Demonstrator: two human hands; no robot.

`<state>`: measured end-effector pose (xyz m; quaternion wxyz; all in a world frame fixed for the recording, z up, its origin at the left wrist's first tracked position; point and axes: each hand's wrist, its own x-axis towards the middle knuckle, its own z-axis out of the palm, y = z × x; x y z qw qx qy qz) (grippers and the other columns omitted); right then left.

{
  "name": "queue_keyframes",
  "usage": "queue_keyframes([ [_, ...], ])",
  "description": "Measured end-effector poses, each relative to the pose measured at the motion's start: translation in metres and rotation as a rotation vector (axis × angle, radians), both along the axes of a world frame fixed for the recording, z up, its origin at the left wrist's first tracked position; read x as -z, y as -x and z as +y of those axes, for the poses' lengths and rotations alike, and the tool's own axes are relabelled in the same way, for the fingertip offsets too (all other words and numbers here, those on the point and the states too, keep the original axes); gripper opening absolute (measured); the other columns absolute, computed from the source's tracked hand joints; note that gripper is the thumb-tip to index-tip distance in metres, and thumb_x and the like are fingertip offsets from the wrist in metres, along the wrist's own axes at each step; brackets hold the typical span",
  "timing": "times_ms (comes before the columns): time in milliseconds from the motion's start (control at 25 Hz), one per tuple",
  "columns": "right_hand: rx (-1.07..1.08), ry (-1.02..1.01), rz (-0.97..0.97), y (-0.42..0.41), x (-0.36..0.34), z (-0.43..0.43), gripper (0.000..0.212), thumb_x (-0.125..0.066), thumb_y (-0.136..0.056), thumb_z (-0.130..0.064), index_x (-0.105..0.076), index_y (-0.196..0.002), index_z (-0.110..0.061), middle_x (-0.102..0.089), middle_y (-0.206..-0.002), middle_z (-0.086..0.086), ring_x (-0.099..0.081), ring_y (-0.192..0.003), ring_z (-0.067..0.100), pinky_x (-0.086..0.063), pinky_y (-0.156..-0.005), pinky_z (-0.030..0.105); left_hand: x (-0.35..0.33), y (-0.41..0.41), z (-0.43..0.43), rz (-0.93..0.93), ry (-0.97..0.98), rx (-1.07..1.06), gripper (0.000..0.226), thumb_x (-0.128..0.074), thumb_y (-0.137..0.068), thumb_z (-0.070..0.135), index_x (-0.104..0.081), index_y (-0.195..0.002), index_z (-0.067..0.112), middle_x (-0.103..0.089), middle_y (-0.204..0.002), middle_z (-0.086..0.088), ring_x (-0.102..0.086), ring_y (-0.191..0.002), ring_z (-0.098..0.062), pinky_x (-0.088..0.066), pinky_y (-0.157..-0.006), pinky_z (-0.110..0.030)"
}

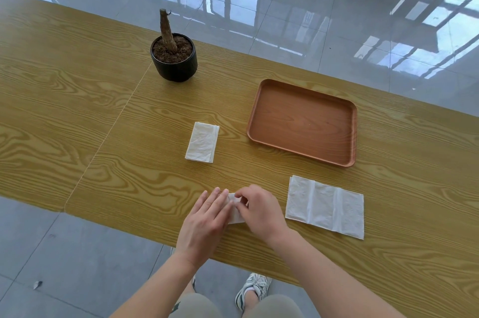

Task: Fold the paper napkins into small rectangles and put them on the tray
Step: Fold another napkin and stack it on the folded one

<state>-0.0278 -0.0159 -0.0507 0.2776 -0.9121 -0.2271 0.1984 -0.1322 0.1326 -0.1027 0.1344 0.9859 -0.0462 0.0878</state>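
Near the table's front edge a white paper napkin (235, 215) lies mostly hidden under both hands. My left hand (204, 221) lies flat on its left part with straight fingers. My right hand (259, 210) curls over its right part, fingertips pinching the paper near the top. A folded white napkin (202, 141) sits further back, left of the tray. An unfolded, creased napkin (325, 206) lies flat to the right of my hands. The brown wooden tray (303, 120) stands behind it with nothing on it.
A black pot (174, 63) with soil and a bare woody stem stands at the back left. The long wooden table (77, 110) has a seam running diagonally left of the napkins. Its front edge is just below my wrists; glossy floor lies beyond.
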Motion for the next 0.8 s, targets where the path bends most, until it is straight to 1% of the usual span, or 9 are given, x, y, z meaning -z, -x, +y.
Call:
queue_keyframes([
  [80,0.033,0.028,0.07,-0.008,0.0,0.004,0.019,-0.066,-0.093,-0.027,-0.074,-0.108,-0.018,-0.074,-0.1,-0.002,-0.066,-0.094,0.015,-0.051,-0.081,0.027,0.002,0.001,0.002,0.017,-0.015,0.009,0.041,-0.07,-0.092,0.012,-0.063,-0.132,0.012,-0.056,-0.146,-0.01,-0.048,-0.139,-0.028,-0.036,-0.115,-0.048],
  [160,0.085,0.057,0.102,-0.017,-0.001,0.0,0.011,-0.069,-0.09,-0.024,-0.075,-0.097,-0.018,-0.075,-0.093,-0.003,-0.067,-0.088,0.014,-0.049,-0.077,0.025,0.002,0.002,0.002,0.027,-0.026,0.002,0.042,-0.071,-0.09,0.01,-0.063,-0.131,0.012,-0.054,-0.147,-0.01,-0.047,-0.139,-0.028,-0.036,-0.115,-0.049],
  [280,0.125,0.064,0.11,-0.024,-0.002,-0.014,0.004,-0.073,-0.086,-0.02,-0.074,-0.088,-0.017,-0.073,-0.082,-0.004,-0.065,-0.08,0.014,-0.052,-0.075,0.029,-0.002,0.005,0.002,0.02,-0.027,-0.024,0.036,-0.065,-0.095,0.014,-0.064,-0.131,0.015,-0.053,-0.148,-0.008,-0.047,-0.14,-0.029,-0.036,-0.115,-0.052],
  [440,0.053,0.085,0.081,-0.022,-0.005,-0.021,0.01,-0.073,-0.085,-0.016,-0.069,-0.093,-0.018,-0.067,-0.08,-0.005,-0.062,-0.078,0.015,-0.053,-0.072,0.032,-0.01,0.011,0.003,0.014,0.052,-0.189,0.029,-0.052,-0.097,0.031,-0.074,-0.111,0.016,-0.065,-0.133,-0.011,-0.058,-0.128,-0.033,-0.046,-0.103,-0.049],
  [520,0.002,0.116,0.039,-0.025,-0.007,-0.019,0.02,-0.071,-0.085,-0.015,-0.064,-0.103,-0.019,-0.062,-0.089,-0.004,-0.06,-0.081,0.018,-0.052,-0.073,0.034,-0.019,0.012,0.007,0.025,0.118,-0.286,0.027,-0.055,-0.091,0.036,-0.075,-0.094,0.018,-0.068,-0.119,-0.011,-0.063,-0.115,-0.035,-0.051,-0.092,-0.046],
  [600,-0.023,0.145,0.038,-0.03,-0.009,-0.018,0.027,-0.071,-0.084,-0.018,-0.061,-0.11,-0.02,-0.056,-0.099,-0.004,-0.06,-0.086,0.02,-0.054,-0.076,0.037,-0.023,0.012,0.01,0.066,0.155,-0.345,0.018,-0.065,-0.086,0.035,-0.074,-0.085,0.019,-0.068,-0.113,-0.01,-0.063,-0.109,-0.034,-0.051,-0.087,-0.046],
  [640,-0.035,0.163,0.047,-0.032,-0.009,-0.018,0.028,-0.071,-0.084,-0.02,-0.061,-0.11,-0.021,-0.054,-0.102,-0.004,-0.06,-0.088,0.02,-0.054,-0.077,0.037,-0.025,0.012,0.01,0.086,0.165,-0.357,0.013,-0.073,-0.083,0.032,-0.074,-0.084,0.019,-0.067,-0.112,-0.01,-0.063,-0.109,-0.034,-0.051,-0.086,-0.046],
  [720,-0.077,0.204,0.05,-0.036,-0.01,-0.018,0.025,-0.072,-0.085,-0.023,-0.062,-0.108,-0.021,-0.053,-0.103,-0.004,-0.06,-0.09,0.02,-0.055,-0.08,0.037,-0.027,0.012,0.011,0.133,0.178,-0.357,0.016,-0.086,-0.075,0.027,-0.073,-0.083,0.02,-0.067,-0.111,-0.009,-0.063,-0.108,-0.033,-0.051,-0.085,-0.046],
  [800,-0.12,0.226,0.047,-0.039,-0.011,-0.016,0.02,-0.07,-0.087,-0.026,-0.062,-0.105,-0.02,-0.053,-0.101,-0.004,-0.059,-0.092,0.02,-0.053,-0.081,0.035,-0.028,0.011,0.011,0.157,0.188,-0.347,0.019,-0.088,-0.072,0.027,-0.073,-0.082,0.02,-0.067,-0.11,-0.008,-0.063,-0.107,-0.033,-0.051,-0.085,-0.046],
])
